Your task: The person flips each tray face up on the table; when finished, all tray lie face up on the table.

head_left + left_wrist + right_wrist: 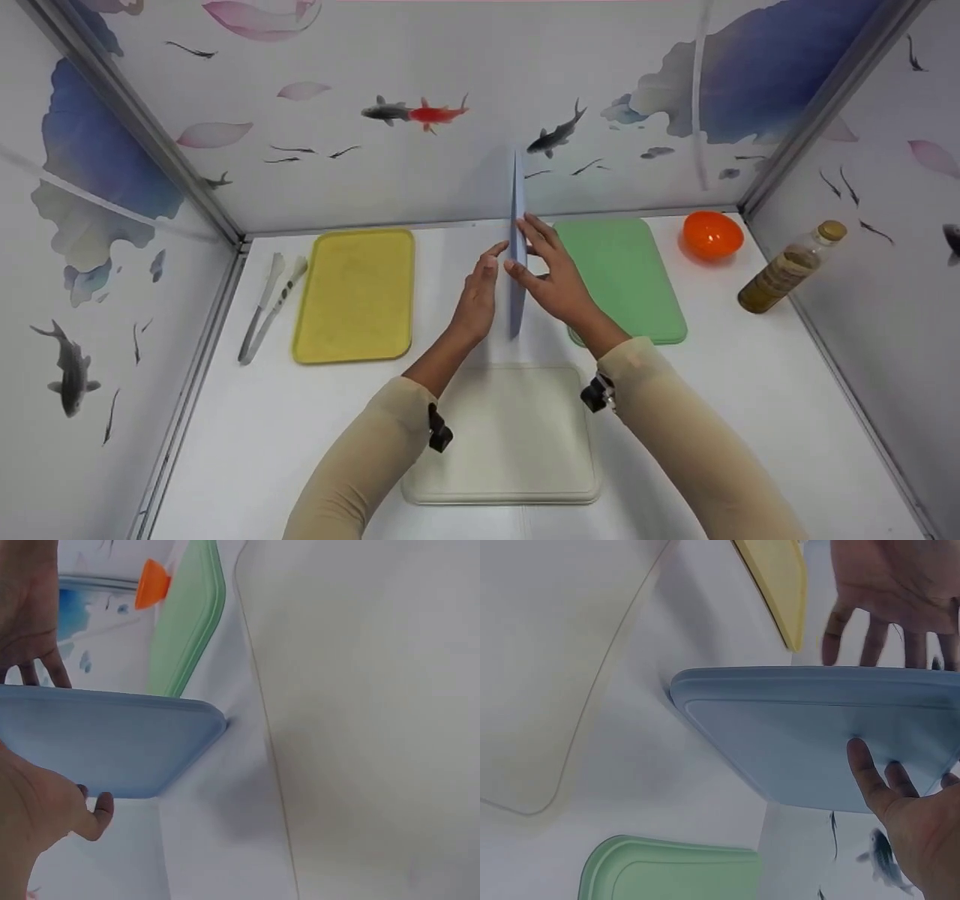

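Note:
A flat blue tray point(810, 735) stands upright on its edge between the two hands, seen almost edge-on in the head view. My left hand point(476, 296) is at its left face, fingers fairly straight and thumb raised. On the other side, my right hand point(553, 276) has its spread fingertips against the right face. In the right wrist view, the fingers of the right hand point(922, 825) touch the blue surface. The left hand point(900, 592) shows above the top edge there, its fingertips hidden behind the tray.
A cream tray point(517, 442) lies in front, a yellow tray point(356, 296) left and a green tray point(622, 277) right. Tongs point(270, 311) lie far left. An orange bowl point(712, 236) and an oil bottle point(787, 274) stand at right. Patterned walls point(480, 172) enclose the table.

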Demonstrator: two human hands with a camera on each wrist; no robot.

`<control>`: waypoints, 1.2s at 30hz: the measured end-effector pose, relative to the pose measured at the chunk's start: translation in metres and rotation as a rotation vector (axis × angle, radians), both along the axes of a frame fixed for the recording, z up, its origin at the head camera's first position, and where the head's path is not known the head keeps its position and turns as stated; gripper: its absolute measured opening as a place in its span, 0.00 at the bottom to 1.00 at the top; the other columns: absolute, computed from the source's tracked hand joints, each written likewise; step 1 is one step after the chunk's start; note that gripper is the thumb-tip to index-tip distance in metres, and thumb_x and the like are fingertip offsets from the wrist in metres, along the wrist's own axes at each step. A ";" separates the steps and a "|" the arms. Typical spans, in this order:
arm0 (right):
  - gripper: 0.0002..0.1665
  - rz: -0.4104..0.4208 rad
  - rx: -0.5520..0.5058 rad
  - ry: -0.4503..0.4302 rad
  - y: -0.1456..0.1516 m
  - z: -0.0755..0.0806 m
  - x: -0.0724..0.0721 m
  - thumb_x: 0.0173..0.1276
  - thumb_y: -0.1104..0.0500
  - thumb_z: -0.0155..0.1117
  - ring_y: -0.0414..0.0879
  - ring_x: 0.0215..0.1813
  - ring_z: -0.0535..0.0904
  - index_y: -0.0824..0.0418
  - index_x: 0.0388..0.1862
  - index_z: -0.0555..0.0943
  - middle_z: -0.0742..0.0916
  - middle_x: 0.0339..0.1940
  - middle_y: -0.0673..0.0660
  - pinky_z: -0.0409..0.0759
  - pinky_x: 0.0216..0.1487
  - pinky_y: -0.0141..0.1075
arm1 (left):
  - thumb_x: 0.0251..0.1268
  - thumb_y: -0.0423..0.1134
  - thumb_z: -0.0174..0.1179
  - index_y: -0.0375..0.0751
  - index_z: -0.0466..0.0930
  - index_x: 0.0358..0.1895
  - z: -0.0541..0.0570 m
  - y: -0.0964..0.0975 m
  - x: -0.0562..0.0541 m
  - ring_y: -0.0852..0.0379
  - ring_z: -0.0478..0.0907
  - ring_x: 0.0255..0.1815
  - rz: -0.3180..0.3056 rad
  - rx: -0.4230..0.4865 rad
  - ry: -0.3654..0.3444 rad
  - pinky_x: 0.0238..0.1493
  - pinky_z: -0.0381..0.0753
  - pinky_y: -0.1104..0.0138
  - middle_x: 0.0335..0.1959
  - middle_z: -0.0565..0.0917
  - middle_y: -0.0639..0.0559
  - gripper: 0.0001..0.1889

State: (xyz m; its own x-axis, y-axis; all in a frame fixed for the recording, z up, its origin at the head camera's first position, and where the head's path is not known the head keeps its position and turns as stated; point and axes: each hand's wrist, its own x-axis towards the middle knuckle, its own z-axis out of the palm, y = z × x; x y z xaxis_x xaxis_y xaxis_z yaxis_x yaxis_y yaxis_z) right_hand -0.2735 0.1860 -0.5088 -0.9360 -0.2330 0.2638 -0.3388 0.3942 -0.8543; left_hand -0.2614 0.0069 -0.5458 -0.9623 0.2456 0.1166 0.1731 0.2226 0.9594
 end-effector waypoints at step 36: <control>0.38 -0.140 -0.335 -0.159 0.023 -0.008 0.014 0.80 0.59 0.54 0.69 0.70 0.84 0.49 0.88 0.65 0.70 0.88 0.59 0.92 0.44 0.61 | 0.70 0.76 0.64 0.51 0.44 0.90 -0.045 0.014 -0.004 0.32 0.69 0.83 0.150 -0.160 -0.342 0.79 0.72 0.39 0.82 0.70 0.31 0.58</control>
State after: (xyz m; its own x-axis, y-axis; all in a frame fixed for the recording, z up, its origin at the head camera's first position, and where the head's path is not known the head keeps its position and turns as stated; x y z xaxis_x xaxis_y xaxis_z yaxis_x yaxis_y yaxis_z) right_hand -0.2594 0.2089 -0.5163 -0.9879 -0.0258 0.1529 -0.1549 0.1182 -0.9808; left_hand -0.2653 0.0209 -0.5907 -0.9656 0.0883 -0.2447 -0.1958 0.3727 0.9071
